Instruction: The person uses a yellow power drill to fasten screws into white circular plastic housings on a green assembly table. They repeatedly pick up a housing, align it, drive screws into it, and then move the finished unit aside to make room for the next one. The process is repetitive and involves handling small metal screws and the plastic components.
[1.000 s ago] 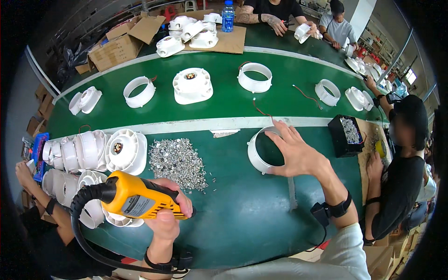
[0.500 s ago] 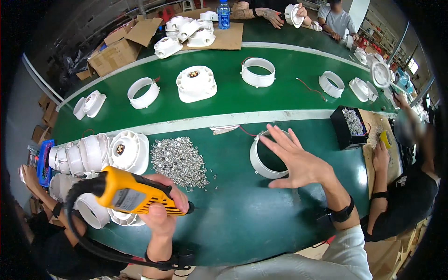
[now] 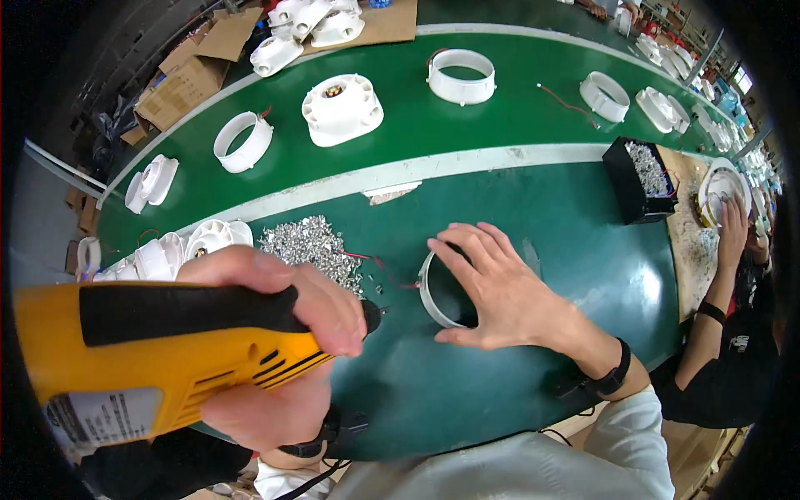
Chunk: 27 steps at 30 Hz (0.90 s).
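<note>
In my left hand [image 3: 292,333], the fingers are wrapped around a yellow-and-black electric screwdriver [image 3: 192,350]. Its dark tip points right, toward a white plastic ring [image 3: 429,293] on the green bench. My right hand [image 3: 504,292] spans that ring, fingers curled over the far rim and thumb at the near rim. The hand hides the ring's right side. A red wire [image 3: 364,257] runs from the ring's left side toward a pile of small silvery metal pieces [image 3: 312,250]. Behind my left hand stand white round housings [image 3: 215,238] and more rings, partly covered.
Across a pale ledge [image 3: 500,156], a green belt [image 3: 400,121] carries spaced white rings and housings. A black bin [image 3: 621,187] of small metal parts stands at the right, by another person's arm [image 3: 708,308]. Cardboard boxes [image 3: 187,87] sit at the far left.
My right hand has come down onto the ring, which has moved nearer and turned, its wire now pointing left. The screwdriver appears much larger and closer. The view has shifted too.
</note>
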{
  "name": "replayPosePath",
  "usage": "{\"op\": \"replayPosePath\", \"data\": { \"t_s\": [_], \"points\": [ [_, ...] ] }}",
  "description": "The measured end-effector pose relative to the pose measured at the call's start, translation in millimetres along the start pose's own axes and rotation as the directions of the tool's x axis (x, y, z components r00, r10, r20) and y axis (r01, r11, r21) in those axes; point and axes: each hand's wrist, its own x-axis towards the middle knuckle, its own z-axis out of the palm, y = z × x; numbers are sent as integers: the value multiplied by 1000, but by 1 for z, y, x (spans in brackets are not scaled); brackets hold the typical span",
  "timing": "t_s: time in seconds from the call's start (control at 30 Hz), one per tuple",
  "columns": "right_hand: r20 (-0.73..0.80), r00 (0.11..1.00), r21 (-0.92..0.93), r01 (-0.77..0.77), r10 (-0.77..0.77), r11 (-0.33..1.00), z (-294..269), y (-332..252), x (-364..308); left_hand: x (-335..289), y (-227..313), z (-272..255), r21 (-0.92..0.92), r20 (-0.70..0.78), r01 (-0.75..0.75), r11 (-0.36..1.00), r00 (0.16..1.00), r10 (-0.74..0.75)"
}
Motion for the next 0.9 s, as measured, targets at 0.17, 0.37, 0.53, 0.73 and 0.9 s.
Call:
{"op": "replayPosePath", "data": {
  "t_s": [0.17,0.37,0.53,0.73,0.9],
  "points": [
    [9,999,29,44,-44,999,17,-13,5,0,-17,2,25,-5,62,998,998,-62],
    [-22,996,41,85,-84,996,24,-20,9,2,-10,1,-13,-30,108,994,994,-109],
    [-11,997,35,71,-70,997,23,-18,8,6,-11,0,-22,125,119,993,985,-115],
    [10,998,66,59,-59,996,23,-16,8,7,-14,3,14,88,170,985,981,-171],
    [0,998,67,60,-60,996,21,-13,7,21,-18,5,-6,238,262,965,938,-253]
  ]
}}
